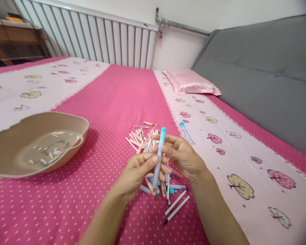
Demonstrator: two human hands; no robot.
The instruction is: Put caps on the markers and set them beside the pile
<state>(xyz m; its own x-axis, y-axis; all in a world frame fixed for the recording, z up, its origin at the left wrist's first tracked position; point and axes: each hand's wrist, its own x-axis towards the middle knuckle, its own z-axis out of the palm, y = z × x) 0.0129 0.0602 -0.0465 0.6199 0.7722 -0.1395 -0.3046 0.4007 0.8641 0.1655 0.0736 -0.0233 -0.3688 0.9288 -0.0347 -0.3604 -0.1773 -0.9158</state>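
Both hands are on one pen (156, 170), held nearly upright above the bed, with a pale lavender barrel and a bright blue cap (163, 132). My left hand (135, 173) pinches the barrel between thumb and fingers. Higher up, my right hand (186, 158) grips around the base of the cap. Beneath and behind the hands lies a loose pile of pen parts (140, 139) in pink, white, orange and blue, partly hidden by my fingers. Two white refills (178, 210) with dark tips rest near my right wrist. Beyond the right hand, blue-capped pens (186, 132) lie side by side.
A beige basin (85, 127) holding small white and grey pieces stands on the left. The pink dotted bedspread (122, 92) spreads under everything. A pink pillow (191, 81) lies against the grey headboard (257, 58); a white radiator (97, 34) runs along the wall.
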